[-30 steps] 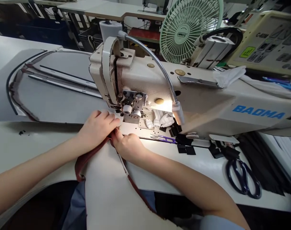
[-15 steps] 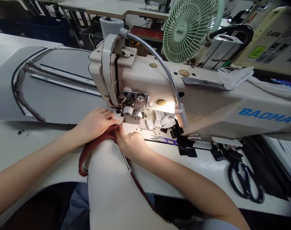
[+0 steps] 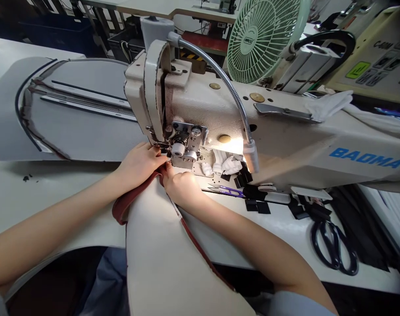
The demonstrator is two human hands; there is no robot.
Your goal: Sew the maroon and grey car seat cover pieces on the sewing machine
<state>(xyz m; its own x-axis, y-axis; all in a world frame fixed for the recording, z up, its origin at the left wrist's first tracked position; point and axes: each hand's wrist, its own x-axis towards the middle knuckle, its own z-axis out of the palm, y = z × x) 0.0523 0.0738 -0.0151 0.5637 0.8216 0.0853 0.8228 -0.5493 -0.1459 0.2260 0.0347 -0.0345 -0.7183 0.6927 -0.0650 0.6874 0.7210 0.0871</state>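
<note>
Just in front of the needle area of a sewing machine (image 3: 216, 105), both hands meet at the edge of a large pale panel (image 3: 173, 263). My left hand (image 3: 142, 164) is closed on a dark red strip (image 3: 134, 197), which loops down beside the panel. My right hand (image 3: 181, 186) pinches the same red edging from the right, its fingertips close to my left thumb. The needle and presser foot are mostly hidden behind the machine head and my fingers. The grey part of the work (image 3: 88, 127) lies behind and left of my left hand.
Purple thread snips (image 3: 231, 191), white cloth scraps (image 3: 231, 165) and black pieces (image 3: 257, 206) lie right of my right hand. Black-handled scissors (image 3: 334, 248) are at the right edge. A lamp (image 3: 250, 156) hangs over the bed; a green fan (image 3: 264, 39) stands behind.
Both hands have moved slightly forward, nearer the needle area, with the panel and red strip. The strip's hanging loop has become shorter. The view has shifted a little.
</note>
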